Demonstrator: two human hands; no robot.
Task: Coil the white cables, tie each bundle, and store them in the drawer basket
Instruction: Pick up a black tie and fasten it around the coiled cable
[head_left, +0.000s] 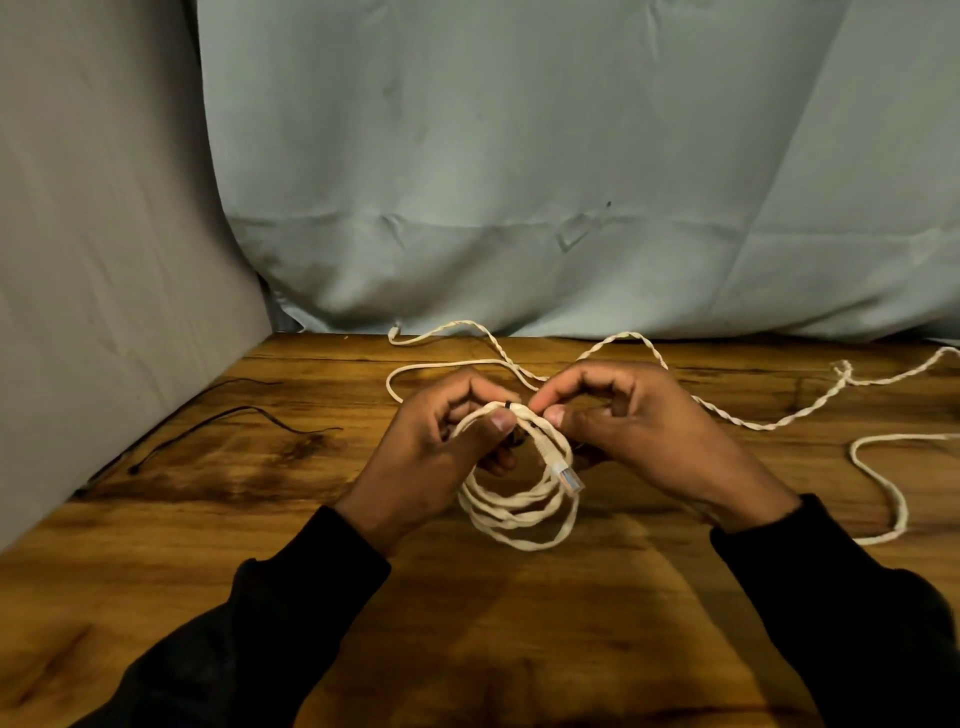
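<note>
At frame centre, the left hand (441, 452) is gripping a coiled white braided cable bundle (519, 499) while the right hand (623, 415) is pinching a thin black tie (508, 404) around it. The bundle looks light, floppy and springy, so it is probably best held at the tied crossing.

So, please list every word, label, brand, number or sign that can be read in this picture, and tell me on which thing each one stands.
None: no readable text shows in this view.
Coiled white twisted cable: no print.
Clear plastic plug on its end: no marking legible.
Thin black tie around the coil: plain.
Loose white twisted cable: no print.
Thin black ties on the brown wooden table: plain.
</note>
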